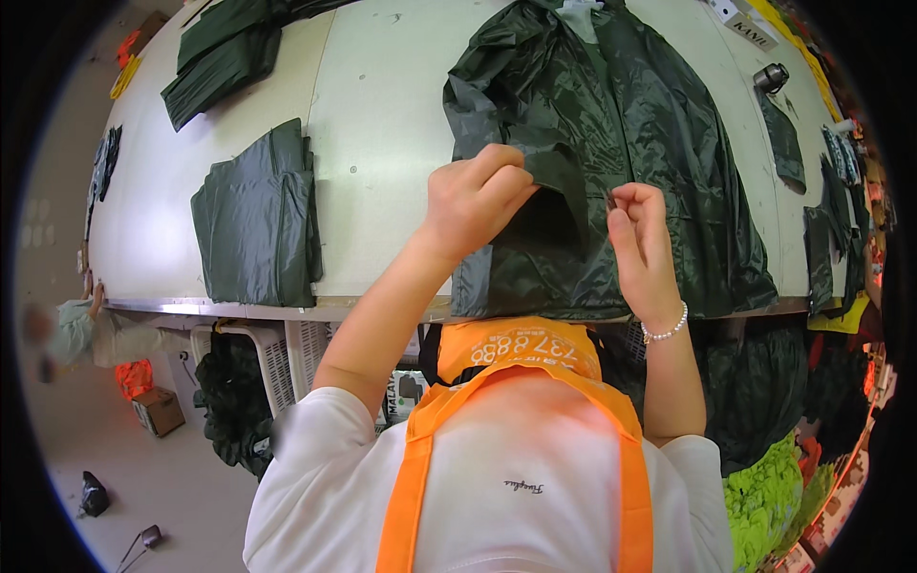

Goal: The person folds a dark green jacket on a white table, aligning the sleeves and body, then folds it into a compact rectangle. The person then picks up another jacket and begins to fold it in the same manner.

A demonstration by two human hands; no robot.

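Note:
A dark green shiny jacket (669, 124) lies spread on the pale table in front of me, its lower hem near the table's front edge. My left hand (478, 199) is closed in a pinch at the jacket's left front, lifting a piece of the fabric so that a dark hollow shows beneath it. Over the middle of the jacket, my right hand (645, 244) has thumb and forefinger pressed together. A small dark bit shows at those fingertips, too small to name. A beaded bracelet circles my right wrist.
Folded dark green garments (256, 220) lie to the left, with more (229, 53) at the far left. A black bottle (770, 77) and a white box (743, 24) stand at the far right. Below the table, dark fabric fills a white crate (272, 368). Another person (81, 325) is at the left.

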